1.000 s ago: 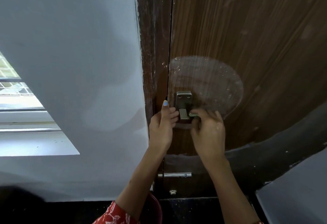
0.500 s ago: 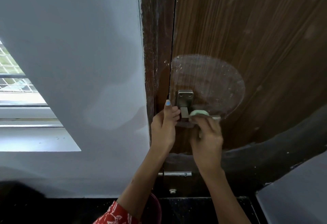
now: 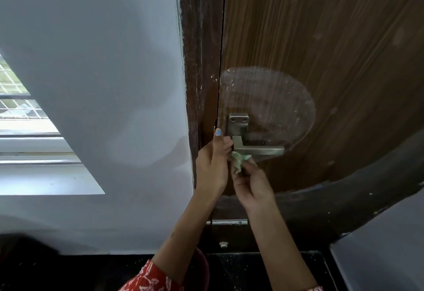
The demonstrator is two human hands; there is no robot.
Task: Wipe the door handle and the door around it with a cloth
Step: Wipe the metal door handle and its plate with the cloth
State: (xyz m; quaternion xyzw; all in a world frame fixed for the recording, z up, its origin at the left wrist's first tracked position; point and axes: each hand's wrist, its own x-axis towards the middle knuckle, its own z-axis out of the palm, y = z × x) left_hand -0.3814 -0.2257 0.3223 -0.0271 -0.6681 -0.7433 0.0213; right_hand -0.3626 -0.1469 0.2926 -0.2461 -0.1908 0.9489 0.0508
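two hands are showing, left hand (image 3: 212, 166) and right hand (image 3: 251, 181); one cloth (image 3: 238, 159), one door handle (image 3: 254, 147), one door (image 3: 321, 49), one window (image 3: 20, 116).

The door (image 3: 321, 38) is brown with a streaked wood grain and a pale, whitish round patch (image 3: 270, 97). The lever handle (image 3: 257, 149) is silver-grey, the cloth (image 3: 239, 159) pale green, the wall (image 3: 91, 61) light grey, the sleeve (image 3: 149, 279) red with white leaves.

No legible text, label, brand, number or sign appears on any surface; none can be read in this view.
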